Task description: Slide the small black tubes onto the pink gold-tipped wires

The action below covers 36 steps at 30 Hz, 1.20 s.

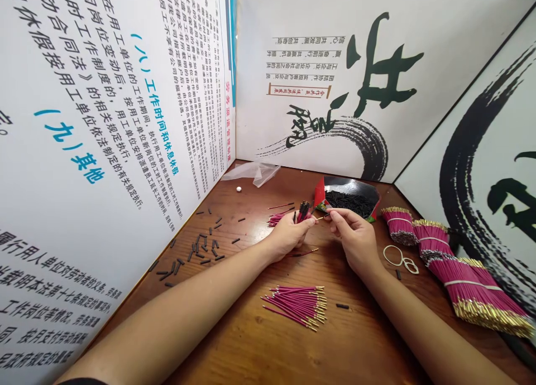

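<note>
My left hand [293, 233] is closed around a small bunch of magenta wires with black sleeves [305, 209] on their upper ends. From its fingertips a gold-tipped wire end [320, 218] points toward my right hand [349, 229]. The right thumb and forefinger pinch a small dark piece, seemingly a black sleeve [328, 213], at that wire. Beyond the left hand lies a pile of magenta wires [275, 220], partly covered by it. A few finished-looking wires [307, 253] rest just below the hands. Closer to me, a fan of loose magenta wires [295, 306] has gold ends facing right.
An open box [320, 192] of black sleeves [349, 202] stands behind my right hand. Loose black sleeves [201, 245] are scattered at left. Banded wire bundles [477, 290] line the right side near rubber bands [393, 255]. A plastic bag [257, 173] lies by printed wall panels [301, 17].
</note>
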{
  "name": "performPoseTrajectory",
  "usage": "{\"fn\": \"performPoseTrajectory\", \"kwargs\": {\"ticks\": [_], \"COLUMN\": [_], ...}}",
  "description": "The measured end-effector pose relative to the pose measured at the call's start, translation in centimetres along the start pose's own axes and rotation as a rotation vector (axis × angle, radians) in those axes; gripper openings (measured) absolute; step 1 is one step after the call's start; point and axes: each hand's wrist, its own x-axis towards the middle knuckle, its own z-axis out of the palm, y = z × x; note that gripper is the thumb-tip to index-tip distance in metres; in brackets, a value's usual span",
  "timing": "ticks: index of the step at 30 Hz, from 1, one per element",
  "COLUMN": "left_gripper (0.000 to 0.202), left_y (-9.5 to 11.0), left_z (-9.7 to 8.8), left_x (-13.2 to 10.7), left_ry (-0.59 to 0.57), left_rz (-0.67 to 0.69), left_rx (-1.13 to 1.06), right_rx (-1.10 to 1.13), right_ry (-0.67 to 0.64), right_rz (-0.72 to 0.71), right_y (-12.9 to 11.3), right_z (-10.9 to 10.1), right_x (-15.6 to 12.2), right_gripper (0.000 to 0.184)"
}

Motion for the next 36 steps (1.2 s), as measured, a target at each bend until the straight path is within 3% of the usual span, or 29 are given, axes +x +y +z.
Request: {"fn": "performPoseTrajectory", "kwargs": {"ticks": [22,36], "left_gripper": [0.04,0.042], "left_y": [-0.2,0.1], "left_z": [-0.2,-0.1], "left_x": [0.1,-0.1], "left_ry": [-0.01,0.002], "left_rz": [0.009,-0.023], "left_rx": [-0.013,-0.034], "right_rx": [-0.003,-0.146], "right_ry": [-0.011,-0.086], "right_rz": [-0.023,-0.06], "right_y": [-0.8,-1.3], "right_z": [0.4,0.8], "right_x": [-0.2,-0.5], "right_gripper": [0.026,0.031]}}
